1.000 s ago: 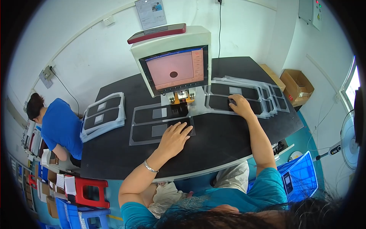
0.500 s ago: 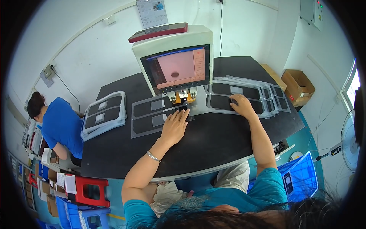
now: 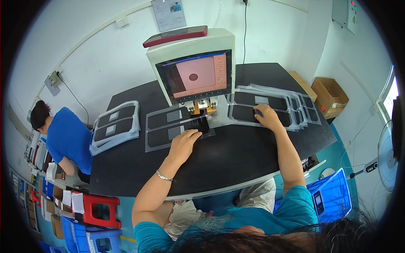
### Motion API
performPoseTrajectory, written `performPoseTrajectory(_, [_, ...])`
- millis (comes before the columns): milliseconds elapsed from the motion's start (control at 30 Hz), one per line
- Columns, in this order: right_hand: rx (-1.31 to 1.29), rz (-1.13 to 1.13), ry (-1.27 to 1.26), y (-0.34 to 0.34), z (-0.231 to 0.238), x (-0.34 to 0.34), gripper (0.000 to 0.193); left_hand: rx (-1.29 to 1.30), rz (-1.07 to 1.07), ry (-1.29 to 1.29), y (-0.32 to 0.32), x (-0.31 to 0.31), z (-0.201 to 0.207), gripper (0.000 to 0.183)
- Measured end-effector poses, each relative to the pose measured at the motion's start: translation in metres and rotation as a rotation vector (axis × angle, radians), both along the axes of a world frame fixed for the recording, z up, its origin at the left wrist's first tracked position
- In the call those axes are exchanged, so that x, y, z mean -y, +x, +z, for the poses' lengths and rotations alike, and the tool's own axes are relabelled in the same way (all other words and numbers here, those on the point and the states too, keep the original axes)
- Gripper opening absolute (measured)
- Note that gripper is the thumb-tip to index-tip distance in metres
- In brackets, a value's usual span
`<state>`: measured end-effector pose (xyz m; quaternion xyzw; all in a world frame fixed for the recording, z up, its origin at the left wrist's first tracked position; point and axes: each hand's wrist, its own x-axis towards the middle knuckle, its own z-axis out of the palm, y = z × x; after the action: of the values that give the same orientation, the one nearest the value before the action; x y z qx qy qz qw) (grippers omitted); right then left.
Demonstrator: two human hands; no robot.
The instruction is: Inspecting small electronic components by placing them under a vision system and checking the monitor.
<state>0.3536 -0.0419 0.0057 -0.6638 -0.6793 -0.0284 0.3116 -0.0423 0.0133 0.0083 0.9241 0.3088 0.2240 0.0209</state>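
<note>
Well, most of the floor before me is taken up by a black table (image 3: pixel 236 158), and toward its far edge stands a white machine (image 3: pixel 194 45) with a lit screen (image 3: pixel 205 76). Near the table's right end, on the floor, is a blue crate (image 3: pixel 338 192); a dark oblong (image 3: pixel 319 201) shows at its left side, though whether it lies inside I cannot tell. Beyond the right corner a brown carton (image 3: pixel 324 100) gapes open, its inside too shadowed to make out.

Two piles lie on the table, a left stack (image 3: pixel 122 125) and a looser, fanned right stack (image 3: pixel 301 111). Between them, flat, its upper right part at the machine's yellow clamp (image 3: pixel 195 110), is a single sheet (image 3: pixel 177 123): clear borders, two dark panels split by a clear strip, each panel with a small grey window.

The left hand (image 3: pixel 184 145) rests at the sheet's lower edge, fingers stretched and loosely together, gripping nothing. The right hand (image 3: pixel 268 118) curls over the right stack, fingers half bent; something dark shows under the tips, but I cannot tell whether they have hold of it.
</note>
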Motion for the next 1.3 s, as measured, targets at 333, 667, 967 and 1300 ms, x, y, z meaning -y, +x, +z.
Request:
performPoseTrajectory(333, [0.011, 0.006, 0.012, -0.001, -0.001, -0.001, 0.032, 0.026, 0.025, 0.131, 0.012, -0.023, -0.006, 0.034])
performPoseTrajectory(667, [-0.003, 0.012, -0.003, 0.0, -0.001, -0.001, 0.032, 0.007, 0.145, 0.131, 0.033, -0.047, -0.007, 0.037])
performPoseTrajectory(967, [-0.009, 0.011, -0.003, 0.001, 0.001, 0.002, 0.032, 0.057, 0.1, 0.077, 0.028, -0.046, -0.01, 0.037])
performPoseTrajectory(1300, [-0.327, 0.089, -0.011, -0.023, 0.014, -0.001, 0.033, -0.041, 0.289, 0.127, 0.017, -0.047, -0.022, 0.05])
